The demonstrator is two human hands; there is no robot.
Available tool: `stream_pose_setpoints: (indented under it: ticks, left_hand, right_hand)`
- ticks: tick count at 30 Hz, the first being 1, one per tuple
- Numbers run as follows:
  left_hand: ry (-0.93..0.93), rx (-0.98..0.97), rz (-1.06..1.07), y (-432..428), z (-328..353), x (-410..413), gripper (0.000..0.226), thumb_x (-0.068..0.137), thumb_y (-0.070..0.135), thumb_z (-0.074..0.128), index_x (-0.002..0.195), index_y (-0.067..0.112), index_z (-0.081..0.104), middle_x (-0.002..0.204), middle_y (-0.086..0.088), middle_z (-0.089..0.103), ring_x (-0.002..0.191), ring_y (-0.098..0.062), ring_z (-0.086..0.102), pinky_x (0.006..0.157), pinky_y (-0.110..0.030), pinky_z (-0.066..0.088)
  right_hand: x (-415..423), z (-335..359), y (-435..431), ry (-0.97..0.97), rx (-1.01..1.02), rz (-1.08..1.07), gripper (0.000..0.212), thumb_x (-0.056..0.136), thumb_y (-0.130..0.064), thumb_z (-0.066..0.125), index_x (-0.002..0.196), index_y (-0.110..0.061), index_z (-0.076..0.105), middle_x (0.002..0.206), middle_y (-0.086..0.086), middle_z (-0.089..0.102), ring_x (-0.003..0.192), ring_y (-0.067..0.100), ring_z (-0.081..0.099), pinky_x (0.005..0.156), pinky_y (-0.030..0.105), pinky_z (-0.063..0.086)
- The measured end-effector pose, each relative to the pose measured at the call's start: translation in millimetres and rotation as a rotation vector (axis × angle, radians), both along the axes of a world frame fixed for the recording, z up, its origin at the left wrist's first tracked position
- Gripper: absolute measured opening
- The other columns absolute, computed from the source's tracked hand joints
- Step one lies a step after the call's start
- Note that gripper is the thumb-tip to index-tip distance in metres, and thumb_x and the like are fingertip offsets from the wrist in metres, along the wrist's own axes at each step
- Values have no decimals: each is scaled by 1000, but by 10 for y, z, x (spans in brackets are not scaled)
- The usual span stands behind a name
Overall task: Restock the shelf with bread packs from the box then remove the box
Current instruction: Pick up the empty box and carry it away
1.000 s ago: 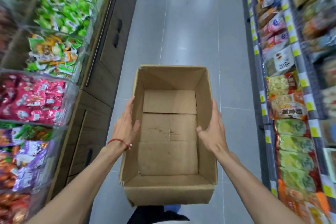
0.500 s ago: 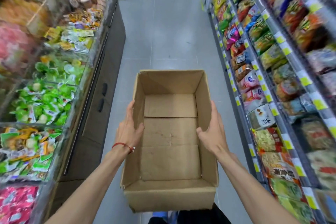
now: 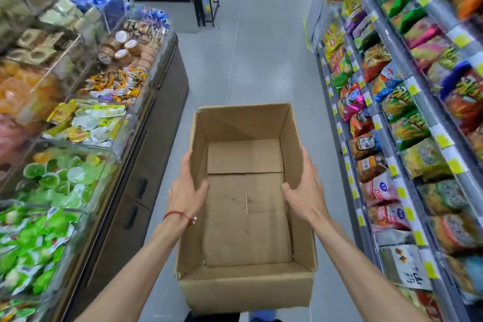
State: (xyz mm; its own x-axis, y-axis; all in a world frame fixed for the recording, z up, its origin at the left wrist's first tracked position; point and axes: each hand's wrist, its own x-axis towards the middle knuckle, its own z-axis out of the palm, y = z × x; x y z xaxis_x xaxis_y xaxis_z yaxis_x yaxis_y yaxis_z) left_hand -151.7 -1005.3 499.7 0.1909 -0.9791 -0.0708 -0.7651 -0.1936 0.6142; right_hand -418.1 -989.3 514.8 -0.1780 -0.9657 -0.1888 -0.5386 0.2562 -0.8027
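From the head view, a grey tiled floor [image 3: 251, 65] is seen running down a shop aisle. On the left, clear bins of wrapped sweets [image 3: 52, 191] are set on a dark cabinet [image 3: 156, 117]; on the right, snack bags are stacked on shelves [image 3: 407, 117] edged with yellow price tags. The printing is too blurred to be read. The empty cardboard box [image 3: 245, 287] is held above the floor, gripped at its side walls by the left hand [image 3: 187, 195] and right hand [image 3: 305, 192].
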Motion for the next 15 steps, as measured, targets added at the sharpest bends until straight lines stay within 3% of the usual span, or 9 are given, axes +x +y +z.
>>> stream_pose_setpoints:
  ticks: [3, 6, 8, 10, 15]
  left_hand:
    - [12, 7, 19, -712, -36, -17, 83, 89, 24, 59, 148, 46, 5, 137, -14, 58, 70, -32, 63, 67, -42, 55]
    - [36, 39, 54, -1448, -110, 35, 85, 88, 24, 58, 148, 48, 3, 119, -18, 67, 67, -33, 62, 67, -43, 55]
    - [44, 54, 62, -1947, -130, 80, 85, 88, 23, 57, 148, 47, 2, 106, -18, 69, 65, -30, 60, 64, -39, 51]
    - [48, 62, 71, -2441, -136, 158, 85, 88, 23, 57, 150, 44, 3, 111, -18, 68, 70, -31, 61, 66, -37, 48]
    - [66, 78, 59, -3641, -98, 342, 86, 87, 24, 57, 149, 46, 2, 118, -17, 66, 76, -35, 64, 73, -45, 54]
  right_hand:
    - [-26, 7, -744, 2, 6, 19, 103, 89, -8, 68, 163, -38, 4, 169, -6, 20, 153, 20, 26, 116, 31, 22]
    - [29, -31, -1515, 0, 9, 41, 101, 90, -9, 66, 163, -38, 3, 170, -6, 19, 153, 18, 25, 118, 33, 21]
    - [104, -41, -2035, 19, 19, 54, 101, 90, -11, 65, 163, -39, 0, 170, -8, 17, 154, 19, 24, 125, 41, 21]
    - [181, -22, -2537, 32, 31, 69, 102, 89, -12, 64, 163, -39, -1, 170, -9, 16, 154, 18, 23, 125, 45, 22]
    - [329, 52, -3715, 36, 39, 66, 101, 90, -13, 64, 163, -37, -1, 171, -9, 14, 155, 18, 21, 123, 38, 19]
